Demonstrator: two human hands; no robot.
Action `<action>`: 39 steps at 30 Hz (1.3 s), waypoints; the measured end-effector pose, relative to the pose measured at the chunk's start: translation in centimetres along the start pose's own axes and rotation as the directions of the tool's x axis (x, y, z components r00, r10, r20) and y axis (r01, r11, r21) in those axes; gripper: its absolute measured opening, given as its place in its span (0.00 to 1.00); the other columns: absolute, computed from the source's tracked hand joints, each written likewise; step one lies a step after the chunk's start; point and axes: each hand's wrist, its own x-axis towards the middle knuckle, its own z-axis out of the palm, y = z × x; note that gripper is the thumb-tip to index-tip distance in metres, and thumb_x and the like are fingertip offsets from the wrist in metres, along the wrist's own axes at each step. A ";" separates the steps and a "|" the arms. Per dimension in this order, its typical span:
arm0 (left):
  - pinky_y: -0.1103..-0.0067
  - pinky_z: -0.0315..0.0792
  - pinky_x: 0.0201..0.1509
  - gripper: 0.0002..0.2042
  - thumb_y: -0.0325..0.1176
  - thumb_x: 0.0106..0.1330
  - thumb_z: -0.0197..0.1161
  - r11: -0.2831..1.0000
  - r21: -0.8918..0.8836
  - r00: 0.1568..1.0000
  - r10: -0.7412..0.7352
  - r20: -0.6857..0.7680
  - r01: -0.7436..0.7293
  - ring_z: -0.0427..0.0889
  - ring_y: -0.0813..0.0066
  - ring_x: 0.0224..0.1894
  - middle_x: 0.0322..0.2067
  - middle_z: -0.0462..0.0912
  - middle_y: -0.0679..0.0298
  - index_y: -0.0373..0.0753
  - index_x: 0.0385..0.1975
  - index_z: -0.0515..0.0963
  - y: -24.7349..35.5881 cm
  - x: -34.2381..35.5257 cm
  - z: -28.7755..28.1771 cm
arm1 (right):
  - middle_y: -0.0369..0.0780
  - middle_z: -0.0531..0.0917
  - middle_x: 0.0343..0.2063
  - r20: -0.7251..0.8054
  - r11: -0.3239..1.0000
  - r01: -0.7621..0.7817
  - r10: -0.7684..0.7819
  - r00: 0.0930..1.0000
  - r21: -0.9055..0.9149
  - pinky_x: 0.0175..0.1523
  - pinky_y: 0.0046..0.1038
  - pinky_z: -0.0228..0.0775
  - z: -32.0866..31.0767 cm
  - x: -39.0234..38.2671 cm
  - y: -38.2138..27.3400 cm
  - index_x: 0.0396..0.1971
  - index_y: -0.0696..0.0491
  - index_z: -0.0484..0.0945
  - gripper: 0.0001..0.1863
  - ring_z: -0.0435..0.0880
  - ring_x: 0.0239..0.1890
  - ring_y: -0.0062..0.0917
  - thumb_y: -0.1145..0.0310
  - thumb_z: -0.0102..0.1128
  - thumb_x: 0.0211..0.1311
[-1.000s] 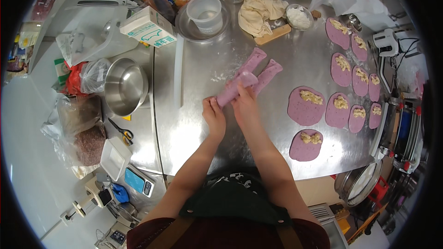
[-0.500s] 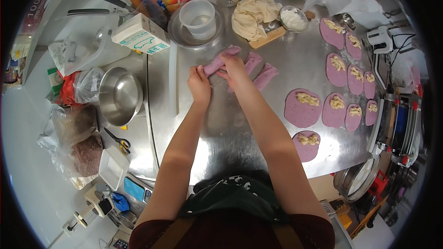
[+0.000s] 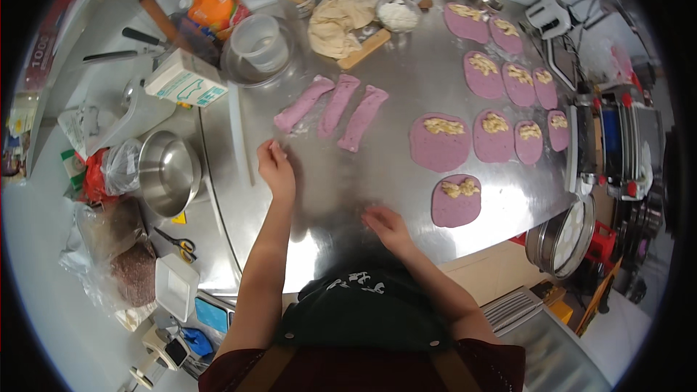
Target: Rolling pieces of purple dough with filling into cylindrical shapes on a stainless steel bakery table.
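Three rolled strips of purple dough lie side by side at the middle left of the steel table: a left roll point(image 3: 304, 104), a middle roll point(image 3: 339, 105) and a right roll point(image 3: 362, 118). My left hand point(image 3: 276, 170) is just below the left roll, apart from it, its fingers curled in with nothing visible in them. Nearer to me, my right hand point(image 3: 388, 227) hovers over the table by the apron, fingers loosely stretched and holding nothing. On the right are several flat purple dough pieces point(image 3: 438, 149), each topped with pale yellow filling; the closest is a rounded piece point(image 3: 456, 210).
At the back are a cream cloth point(image 3: 337, 23), a wooden-handled scraper point(image 3: 364, 49), a bowl of white flour point(image 3: 398, 14) and a clear tub point(image 3: 259, 41). A white rod point(image 3: 238, 134), steel bowl point(image 3: 168, 174) and scissors point(image 3: 179, 244) lie left. Racks point(image 3: 617, 145) stand right.
Both hands have let go of the left dough roll, which now lies beside the other two. My right hand has drawn back toward my body. The view has shifted to the right.
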 end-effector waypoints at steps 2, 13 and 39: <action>0.77 0.70 0.38 0.10 0.32 0.69 0.53 1.000 0.005 1.000 -0.019 0.024 0.019 0.75 0.73 0.33 0.32 0.76 0.58 0.32 0.44 0.71 0.3 -3.5 0.2 | 0.40 0.82 0.39 -0.046 1.000 -0.009 0.008 0.999 -0.012 0.48 0.24 0.72 -3.2 -2.3 1.5 0.49 0.61 0.73 0.16 0.81 0.42 0.24 0.68 0.57 0.65; 0.60 0.52 0.68 0.27 0.28 0.63 0.57 0.844 0.507 0.976 0.215 -0.017 -0.177 0.55 0.42 0.66 0.64 0.55 0.40 0.27 0.61 0.58 1.0 -13.4 3.7 | 0.45 0.81 0.29 -0.166 0.655 0.433 -0.648 0.743 -0.619 0.33 0.28 0.70 -15.7 3.6 -9.4 0.37 0.60 0.78 0.08 0.80 0.28 0.30 0.77 0.57 0.57; 0.59 0.53 0.68 0.25 0.37 0.62 0.57 0.677 0.736 0.997 0.068 -0.045 -0.013 0.57 0.46 0.66 0.63 0.60 0.45 0.29 0.56 0.65 2.9 -13.1 5.0 | 0.41 0.85 0.35 0.269 -0.573 0.019 -0.353 0.896 -0.819 0.40 0.35 0.76 -11.9 34.2 -31.3 0.36 0.50 0.83 0.11 0.85 0.41 0.33 0.72 0.55 0.54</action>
